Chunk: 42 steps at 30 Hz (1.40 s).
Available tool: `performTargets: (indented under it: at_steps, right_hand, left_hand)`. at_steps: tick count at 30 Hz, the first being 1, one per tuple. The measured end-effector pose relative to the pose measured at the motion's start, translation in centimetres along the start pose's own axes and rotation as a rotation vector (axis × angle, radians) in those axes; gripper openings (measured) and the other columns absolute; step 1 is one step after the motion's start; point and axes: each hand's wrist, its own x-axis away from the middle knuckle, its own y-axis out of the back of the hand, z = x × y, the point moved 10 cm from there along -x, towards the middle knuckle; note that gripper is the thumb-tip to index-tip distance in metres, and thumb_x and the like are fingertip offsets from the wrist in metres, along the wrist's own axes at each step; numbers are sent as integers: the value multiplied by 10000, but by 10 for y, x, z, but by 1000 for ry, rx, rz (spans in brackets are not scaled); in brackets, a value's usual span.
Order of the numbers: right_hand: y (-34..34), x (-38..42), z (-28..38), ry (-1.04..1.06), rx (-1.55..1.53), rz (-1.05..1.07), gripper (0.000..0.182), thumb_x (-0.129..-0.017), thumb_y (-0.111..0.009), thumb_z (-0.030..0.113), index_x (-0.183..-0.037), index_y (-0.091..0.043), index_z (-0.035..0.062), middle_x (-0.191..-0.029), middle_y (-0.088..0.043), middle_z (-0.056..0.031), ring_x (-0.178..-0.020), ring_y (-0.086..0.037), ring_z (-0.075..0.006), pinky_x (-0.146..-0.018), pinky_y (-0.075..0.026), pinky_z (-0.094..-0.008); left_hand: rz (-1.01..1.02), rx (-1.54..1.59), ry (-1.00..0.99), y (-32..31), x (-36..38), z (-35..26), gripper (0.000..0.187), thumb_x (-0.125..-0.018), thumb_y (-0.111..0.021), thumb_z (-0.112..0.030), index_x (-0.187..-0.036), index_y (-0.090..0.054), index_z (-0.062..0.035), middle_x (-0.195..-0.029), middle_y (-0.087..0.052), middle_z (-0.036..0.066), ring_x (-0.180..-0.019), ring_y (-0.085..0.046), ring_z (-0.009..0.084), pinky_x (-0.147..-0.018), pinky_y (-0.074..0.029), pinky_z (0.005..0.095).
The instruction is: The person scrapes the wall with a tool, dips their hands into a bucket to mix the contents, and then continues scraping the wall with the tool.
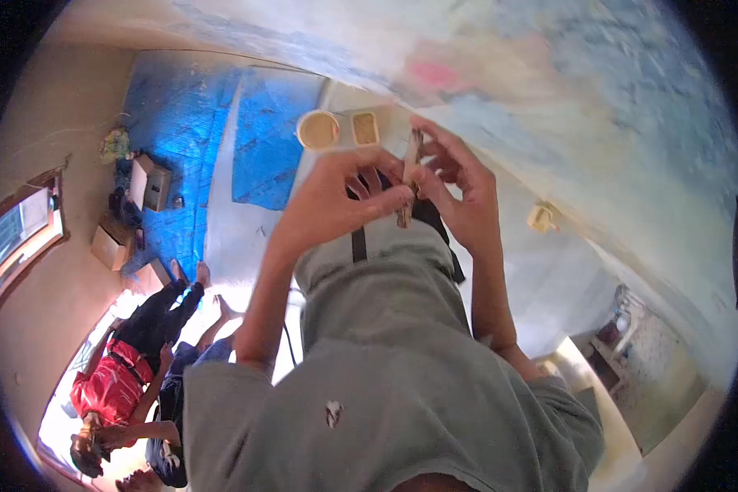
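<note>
Between my two hands, in front of my waist, is a narrow, flat, stick-like piece (pixel 412 156) with a pale face and dark stained edges. It stands nearly upright in view; its exact kind I cannot tell. My left hand (pixel 332 197) pinches its lower part, thumb and fingers closing from the left. From the right, my right hand (pixel 463 184) grips it higher up, the thumb pressed against its side and the fingers curled around the far side. Beyond my hands, a round tub (pixel 299 131) of tan material sits beside a small rectangular tub (pixel 355 135) with similar contents.
A patchy painted wall (pixel 599 123) rises close on my right, with a small yellowish container (pixel 541 217) near its foot. Blue sheeting (pixel 176 102) covers the floor at left, cardboard boxes (pixel 111 246) along it. A person in a red shirt (pixel 115 389) and another person are behind left.
</note>
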Motion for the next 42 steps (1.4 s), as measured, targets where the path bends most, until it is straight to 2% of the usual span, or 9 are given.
performTargets:
  at_steps: [8,13,14,20,29,33,36,38,42]
  right_hand:
    - [-87,-104,-262,-442,-114,343,418,-801,-617,137,-1198,-507,71,-864,-610,-79,-711,-591,-148,-653,-492,-287]
    - [-170,-163,-495,-233,411,308,196,-817,-521,185,-908,-513,12,-780,-582,-231,-754,-565,-400,-641,-456,-451]
    - [-183,-167,-539,-193,480,256,170,-801,-514,153,-890,-504,9,-771,-577,-242,-754,-556,-412,-644,-439,-485]
    - [-277,-183,-668,-248,575,287,218,-753,-550,97,-916,-500,-39,-878,-573,-245,-826,-562,-408,-711,-457,-473]
    - [-352,-181,-739,-149,573,280,280,-759,-478,48,-1011,-448,-72,-908,-518,-312,-885,-498,-463,-761,-419,-483]
    - [-367,-179,-824,-238,489,237,356,-763,-502,95,-1064,-423,-77,-937,-527,-302,-884,-521,-448,-750,-429,-464]
    - [-363,-167,-868,-517,424,273,415,-766,-515,179,-1076,-428,-82,-974,-546,-296,-907,-559,-403,-755,-441,-430]
    - [-346,-135,-870,-1119,-499,-369,411,-755,-503,223,-1012,-504,-97,-965,-578,-286,-942,-577,-350,-773,-443,-399]
    - [-346,-176,-873,-788,181,28,375,-736,-478,166,-946,-570,-131,-913,-604,-267,-865,-606,-291,-707,-462,-386]
  left_hand:
    - [-345,737,395,14,-87,264,182,-824,-614,-206,-873,-591,-33,-688,-593,29,-567,-538,80,-503,-427,206]
    - [-698,307,550,52,-147,553,203,-848,-507,-218,-847,-577,-27,-713,-589,65,-581,-557,182,-499,-443,309]
    - [-595,-57,779,56,-163,638,252,-786,-570,-242,-797,-596,8,-637,-592,82,-599,-599,187,-525,-450,302]
    - [-797,213,745,102,-204,827,351,-704,-591,-298,-761,-637,45,-662,-619,165,-560,-629,264,-586,-504,378]
    - [-539,-399,643,139,-233,893,391,-674,-643,-298,-890,-636,28,-867,-630,217,-838,-616,354,-715,-483,424]
    - [-444,-384,879,127,-228,929,434,-703,-630,-326,-967,-611,18,-955,-613,221,-896,-598,357,-774,-470,424]
    - [-325,-433,879,116,-235,922,504,-734,-603,-385,-1061,-589,-3,-1035,-600,202,-953,-575,360,-849,-438,425]
    - [-548,-236,876,123,-232,930,535,-723,-606,-413,-1059,-589,3,-1029,-600,210,-937,-583,361,-833,-451,412]
    - [-551,-130,964,110,-231,965,425,-757,-561,-339,-950,-629,34,-960,-609,241,-926,-591,361,-806,-462,414]
